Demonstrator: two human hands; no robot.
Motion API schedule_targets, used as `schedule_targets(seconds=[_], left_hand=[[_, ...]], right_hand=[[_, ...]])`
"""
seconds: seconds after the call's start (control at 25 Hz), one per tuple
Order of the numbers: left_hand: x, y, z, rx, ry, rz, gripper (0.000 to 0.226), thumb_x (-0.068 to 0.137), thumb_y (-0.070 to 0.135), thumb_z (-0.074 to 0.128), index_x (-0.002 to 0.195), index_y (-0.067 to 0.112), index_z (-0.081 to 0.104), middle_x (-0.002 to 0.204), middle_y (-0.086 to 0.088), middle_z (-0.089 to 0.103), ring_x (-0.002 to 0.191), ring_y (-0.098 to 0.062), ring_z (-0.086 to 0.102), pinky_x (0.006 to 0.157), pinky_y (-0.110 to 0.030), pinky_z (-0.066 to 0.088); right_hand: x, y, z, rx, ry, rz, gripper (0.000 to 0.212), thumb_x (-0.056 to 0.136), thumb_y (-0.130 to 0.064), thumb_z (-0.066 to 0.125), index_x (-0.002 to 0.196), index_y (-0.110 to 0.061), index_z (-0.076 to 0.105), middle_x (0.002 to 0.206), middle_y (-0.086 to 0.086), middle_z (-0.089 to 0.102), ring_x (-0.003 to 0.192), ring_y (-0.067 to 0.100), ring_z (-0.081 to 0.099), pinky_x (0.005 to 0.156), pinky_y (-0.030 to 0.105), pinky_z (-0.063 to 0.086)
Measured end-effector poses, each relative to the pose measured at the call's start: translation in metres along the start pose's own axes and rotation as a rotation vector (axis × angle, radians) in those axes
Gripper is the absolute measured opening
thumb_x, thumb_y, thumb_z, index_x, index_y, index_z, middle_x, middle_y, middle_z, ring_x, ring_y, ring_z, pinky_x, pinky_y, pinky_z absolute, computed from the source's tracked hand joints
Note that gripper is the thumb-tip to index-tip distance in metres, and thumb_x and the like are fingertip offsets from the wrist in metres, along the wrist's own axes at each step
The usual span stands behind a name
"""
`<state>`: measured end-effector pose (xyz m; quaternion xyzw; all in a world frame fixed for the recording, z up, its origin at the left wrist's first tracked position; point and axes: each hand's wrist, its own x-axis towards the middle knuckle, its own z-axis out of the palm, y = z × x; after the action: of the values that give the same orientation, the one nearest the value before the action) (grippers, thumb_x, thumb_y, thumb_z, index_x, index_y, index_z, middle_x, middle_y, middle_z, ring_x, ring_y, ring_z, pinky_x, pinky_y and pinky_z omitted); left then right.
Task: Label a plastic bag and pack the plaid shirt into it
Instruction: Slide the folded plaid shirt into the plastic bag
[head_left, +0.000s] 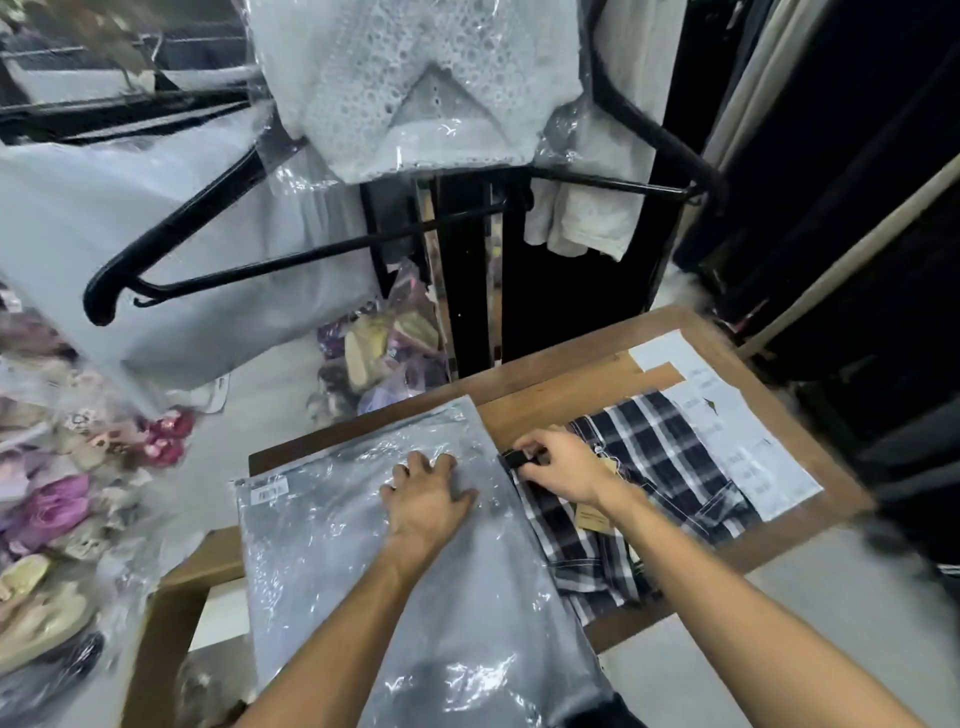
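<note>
Wooden table fills the lower middle of the view, its brown top tilted across the frame. Most of its left part is covered by a large grey plastic bag, glossy and wrinkled, lying flat and running over the near edge toward the person. A small white barcode label sits on the bag near its far left corner.

Just beside the bag on the right lies the plaid shirt, folded, black and white checked, with its left edge tucked under the bag's right edge. Brown paper tags rest on the shirt near the wrist of the right arm. Past the shirt, along the table's right side, lies a white sheet of printed labels, partly under the shirt.

Above the table hang black plastic hangers and a white eyelet garment in clear wrap. Bagged colourful goods are heaped on the floor at left.

The left hand lies palm down on the bag's upper middle, fingers spread and pressing the film flat. The right hand is at the bag's right edge, thumb and fingers pinching a small black object, possibly the bag's slider, though it is too small to tell.
</note>
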<state>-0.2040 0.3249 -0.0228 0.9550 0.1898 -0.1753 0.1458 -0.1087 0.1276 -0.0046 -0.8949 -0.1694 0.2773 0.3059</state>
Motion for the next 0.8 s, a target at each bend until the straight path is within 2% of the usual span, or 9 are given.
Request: schedule_targets(seconds=[0.16,0.28,0.4,0.56,0.8], left_hand=[[-0.008,0.037,0.007,0.138,-0.071,-0.073,0.073,0.084,0.077,0.051,0.14,0.033,0.036,0.135,-0.011,0.044,0.125,-0.037,0.044,0.092,-0.053,0.043],[-0.013,0.049,0.011,0.086,-0.071,-0.08,0.07,0.09,0.065,0.056,0.147,0.032,0.032,0.137,-0.014,0.04,0.129,-0.04,0.04,0.097,-0.059,0.044],[-0.015,0.055,0.012,-0.004,-0.067,-0.083,0.069,0.092,0.056,0.061,0.149,0.037,0.029,0.139,-0.015,0.038,0.13,-0.039,0.037,0.102,-0.056,0.045],[-0.018,0.042,0.014,0.005,-0.116,-0.065,0.076,0.085,0.051,0.07,0.15,0.041,0.032,0.149,-0.01,0.033,0.132,-0.034,0.035,0.109,-0.05,0.043],[-0.033,0.029,0.009,0.189,-0.147,0.013,0.093,0.081,0.04,0.078,0.158,0.037,0.026,0.159,-0.008,0.031,0.14,-0.036,0.039,0.115,-0.048,0.034]], right_hand=[[-0.021,0.041,-0.029,-0.222,0.089,0.134,0.05,0.084,-0.045,0.07,0.132,-0.036,0.058,0.127,0.006,0.05,0.121,0.032,0.047,0.102,0.041,0.042],[-0.03,0.054,-0.037,-0.405,0.045,0.135,0.073,0.076,-0.064,0.071,0.142,-0.043,0.046,0.146,0.006,0.038,0.134,0.035,0.033,0.108,0.052,0.033],[-0.036,0.066,-0.037,-0.418,-0.039,0.118,0.093,0.067,-0.072,0.073,0.148,-0.045,0.036,0.157,0.006,0.027,0.141,0.036,0.024,0.11,0.06,0.03],[-0.033,0.07,-0.031,-0.447,-0.03,0.099,0.095,0.068,-0.073,0.073,0.149,-0.042,0.034,0.154,0.008,0.027,0.139,0.036,0.027,0.109,0.061,0.034],[-0.029,0.077,-0.034,-0.502,-0.055,0.05,0.099,0.067,-0.079,0.069,0.15,-0.041,0.032,0.157,0.009,0.025,0.141,0.039,0.025,0.108,0.065,0.031]])
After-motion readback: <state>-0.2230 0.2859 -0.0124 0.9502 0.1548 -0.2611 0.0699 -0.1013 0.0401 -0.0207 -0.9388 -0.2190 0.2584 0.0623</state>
